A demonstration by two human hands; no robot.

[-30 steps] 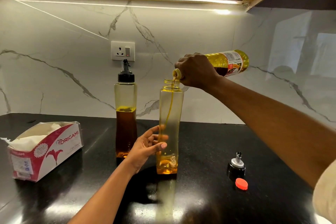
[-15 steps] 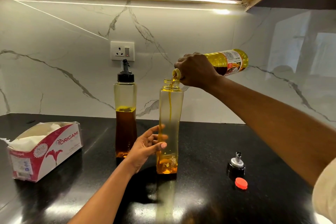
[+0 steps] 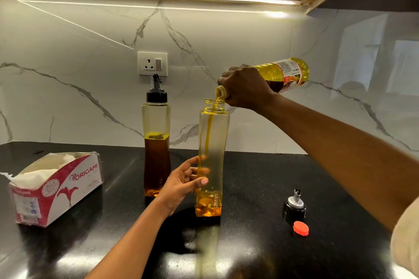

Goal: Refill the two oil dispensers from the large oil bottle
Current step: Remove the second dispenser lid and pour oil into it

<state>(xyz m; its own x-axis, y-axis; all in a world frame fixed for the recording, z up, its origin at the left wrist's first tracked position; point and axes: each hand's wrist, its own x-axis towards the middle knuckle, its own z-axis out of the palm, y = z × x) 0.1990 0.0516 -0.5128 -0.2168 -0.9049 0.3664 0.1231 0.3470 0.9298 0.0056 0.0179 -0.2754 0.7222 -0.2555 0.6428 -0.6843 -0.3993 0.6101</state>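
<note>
- Counter (image 3: 260, 176), black and glossy, carried everything. Its glare made any drips hard to make out.
- Tissue box (image 3: 56, 188) sat at the left, well apart from the pouring.
- Large oil bottle (image 3: 285, 72) was tipped almost level, its mouth just above the open dispenser's neck, and a thin stream ran down inside. A gentle tilt would probably have served best, keeping the stream narrow and centred in that small opening.
- Open dispenser (image 3: 213, 142) stood upright mid-counter with only a shallow pool at its bottom, so the fill looked barely begun.
- Capped dispenser (image 3: 156, 124) stood near its left, roughly half full of darker oil, with its top on.
- Right hand (image 3: 247, 90) was clamped round the bottle's neck end and hid the bottle's shoulder.
- Left hand (image 3: 181, 183) curled round the open dispenser's lower part, thumb in front and fingers blurred behind the plastic. A firm hold there would guard against tipping.
- Spout cap (image 3: 294, 205) and red cap (image 3: 300, 228) lay at the right, just beside each other; I could not tell whether they touched.
</note>
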